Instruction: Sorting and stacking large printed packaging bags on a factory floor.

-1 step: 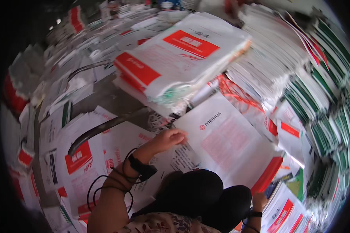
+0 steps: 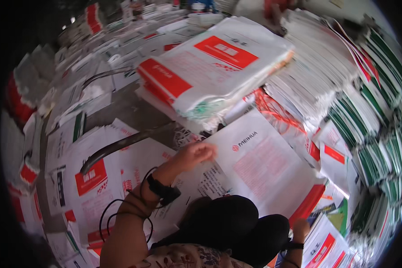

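We press our left hand (image 2: 196, 154), fingers curled together, on the near-left corner of the top white sack (image 2: 263, 165) lying flat before us. Our right hand (image 2: 300, 228) grips its near-right red edge. Next, lifting it needs an even pull.

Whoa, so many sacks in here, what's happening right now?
A person sits among heaps of flat white sacks with red and green print. Their left hand rests on the near edge of a white sack with red print lying flat in front of them. Their right hand is low at the sack's red end; its grip is unclear. A thick bundle of sacks lies just beyond, and stacks of green-edged sacks line the right.
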